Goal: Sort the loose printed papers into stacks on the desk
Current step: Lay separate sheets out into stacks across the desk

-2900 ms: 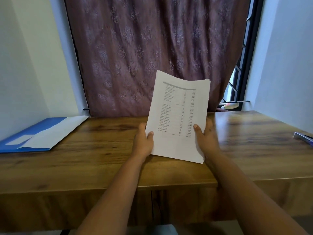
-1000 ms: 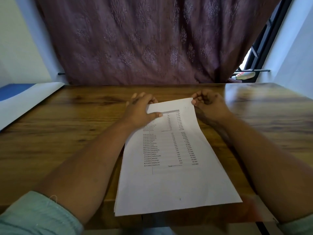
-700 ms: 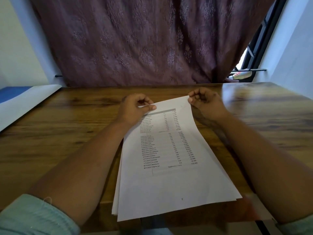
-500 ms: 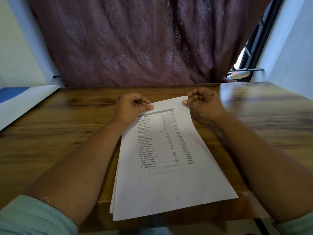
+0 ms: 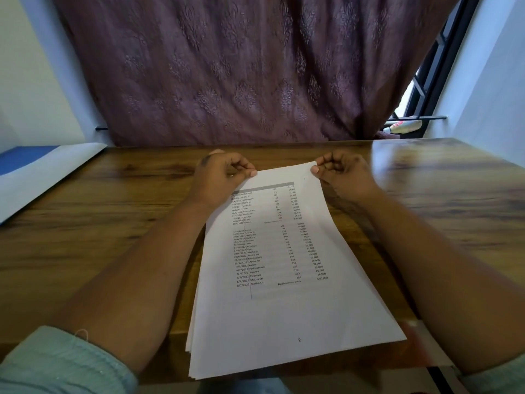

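A stack of white printed papers (image 5: pixel 287 317) lies lengthwise on the wooden desk (image 5: pixel 99 223), its near end hanging over the front edge. The top sheet carries a table of dates, names and numbers. My left hand (image 5: pixel 224 174) pinches the far left corner of the top sheet between thumb and fingers. My right hand (image 5: pixel 341 173) pinches the far right corner the same way. The far edge of that sheet is lifted slightly off the sheets below.
A blue and white folder (image 5: pixel 37 177) lies at the desk's far left. A dark patterned curtain (image 5: pixel 241 72) hangs behind the desk, with a window grille (image 5: pixel 426 78) at the right. Bare wood shows left and right of the papers.
The stack went from held upright in both hands to lying flat on the desk. Both hands then moved to the far corners and lifted the top sheet's edge a little.
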Available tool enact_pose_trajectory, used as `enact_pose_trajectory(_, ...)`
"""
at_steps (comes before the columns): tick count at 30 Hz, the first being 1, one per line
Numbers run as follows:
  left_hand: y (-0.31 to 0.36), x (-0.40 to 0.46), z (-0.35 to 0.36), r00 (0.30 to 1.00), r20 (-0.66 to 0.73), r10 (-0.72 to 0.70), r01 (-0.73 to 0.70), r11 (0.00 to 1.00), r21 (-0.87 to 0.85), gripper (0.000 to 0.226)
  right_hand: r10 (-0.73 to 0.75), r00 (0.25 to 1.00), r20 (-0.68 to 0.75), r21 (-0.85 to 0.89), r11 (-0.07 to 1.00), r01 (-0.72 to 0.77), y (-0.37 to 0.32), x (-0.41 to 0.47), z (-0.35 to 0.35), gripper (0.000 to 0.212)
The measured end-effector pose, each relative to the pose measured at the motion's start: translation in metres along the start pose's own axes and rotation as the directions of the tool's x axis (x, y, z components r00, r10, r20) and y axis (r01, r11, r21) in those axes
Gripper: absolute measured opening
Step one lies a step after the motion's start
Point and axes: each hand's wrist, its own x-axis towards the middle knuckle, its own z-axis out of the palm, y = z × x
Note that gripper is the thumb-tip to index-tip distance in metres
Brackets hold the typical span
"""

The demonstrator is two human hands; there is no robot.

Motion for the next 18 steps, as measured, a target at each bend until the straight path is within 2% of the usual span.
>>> enact_pose_trajectory(4, 0.0001, -0.0014, 0.0014, 0.999, 0.047, -0.026, 0.024, 0.999, 0.040, 0.029, -0.015, 1.000, -0.009, -0.007, 1.000, 0.014, -0.0006, 0.0018, -0.0012, 0.011)
enact_pose_trajectory(10, 0.0033, -0.0004, 0.0004, 0.995, 0.081, -0.065, 0.077, 0.986, -0.150, 0.016, -0.026, 0.999, -0.036, -0.005, 1.000, 0.026, -0.0030, -0.0016, -0.0010, 0.010)
enact_pose_trajectory(14, 0.0029, -0.0004, -0.0021, 0.994, 0.094, -0.053, 0.069, 0.983, -0.170, 0.015, -0.072, 0.997, -0.025, -0.071, 0.995, 0.070, -0.0046, -0.0019, -0.0008, 0.010)
enact_pose_trajectory(18, 0.0028, 0.0018, -0.0031, 0.994, 0.093, -0.051, 0.065, 0.986, -0.156, 0.016, -0.067, 0.998, -0.019, -0.019, 0.998, 0.066, -0.0055, -0.0043, -0.0003, 0.016)
